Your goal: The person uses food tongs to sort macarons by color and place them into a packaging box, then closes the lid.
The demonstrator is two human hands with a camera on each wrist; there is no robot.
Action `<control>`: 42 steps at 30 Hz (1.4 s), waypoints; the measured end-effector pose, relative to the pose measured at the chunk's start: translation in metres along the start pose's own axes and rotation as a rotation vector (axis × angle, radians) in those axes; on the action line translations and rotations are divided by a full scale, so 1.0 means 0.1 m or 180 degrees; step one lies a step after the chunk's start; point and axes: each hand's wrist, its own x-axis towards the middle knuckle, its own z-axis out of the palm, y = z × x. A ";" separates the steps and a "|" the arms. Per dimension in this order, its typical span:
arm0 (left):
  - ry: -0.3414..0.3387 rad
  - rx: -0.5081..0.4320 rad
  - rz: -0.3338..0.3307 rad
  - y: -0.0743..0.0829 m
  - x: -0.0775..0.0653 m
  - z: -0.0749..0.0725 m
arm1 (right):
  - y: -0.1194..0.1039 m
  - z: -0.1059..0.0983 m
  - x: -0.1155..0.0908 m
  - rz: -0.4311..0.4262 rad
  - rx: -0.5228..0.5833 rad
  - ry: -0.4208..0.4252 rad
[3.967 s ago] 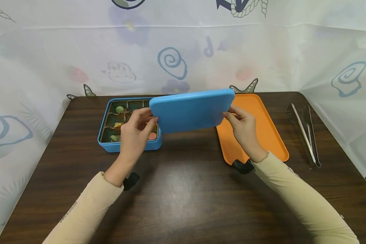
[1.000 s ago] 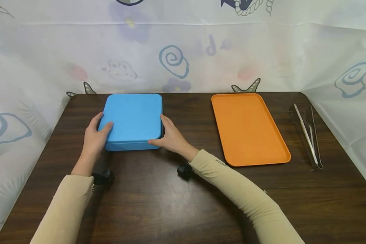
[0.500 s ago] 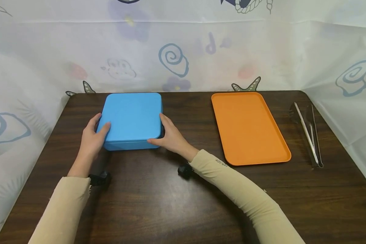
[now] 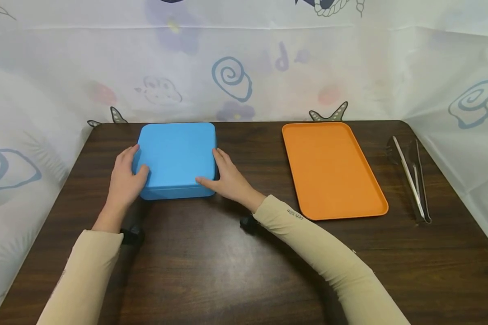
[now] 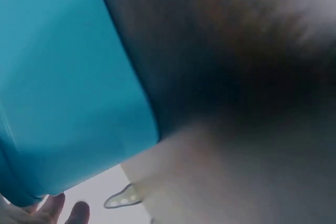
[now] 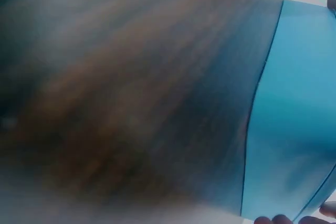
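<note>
A blue lunch box (image 4: pixel 176 155) with its lid on lies at the back left of the table, its contents hidden. My left hand (image 4: pixel 124 180) holds its left side, thumb by the front left corner and fingers along the side edge. My right hand (image 4: pixel 229 180) grips the front right corner, thumb at the front and fingers along the right side. In the left wrist view the box's side (image 5: pixel 79 87) fills the left, with fingertips (image 5: pixel 79 213) below. The right wrist view shows another side (image 6: pixel 289 114) of the box, fingertips (image 6: pixel 281 219) at its lower edge.
An orange tray (image 4: pixel 335 171) lies at the back right of the dark wooden table (image 4: pixel 236 280). Metal tongs (image 4: pixel 410 180) lie to the right of the tray. A patterned white cloth (image 4: pixel 268 67) hangs behind the table.
Earlier both hands held the blue lid up beside the uncovered, food-filled box. The lid now covers the box. Over the last second the box has hardly moved; the left fingers have shifted slightly.
</note>
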 end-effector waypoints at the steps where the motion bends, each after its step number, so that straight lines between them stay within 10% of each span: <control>1: 0.0013 0.0129 0.0078 0.01 0.02 0.00 | -0.01 0.00 0.01 -0.0019 -0.0058 0.0040; 12: -0.0402 0.1401 0.0359 0.07 0.13 -0.02 | -0.04 0.01 0.21 -0.0151 -0.1115 0.0123; 42: -0.0497 0.1172 0.0293 0.04 0.15 0.02 | -0.06 -0.05 0.23 0.0001 -0.1549 -0.0015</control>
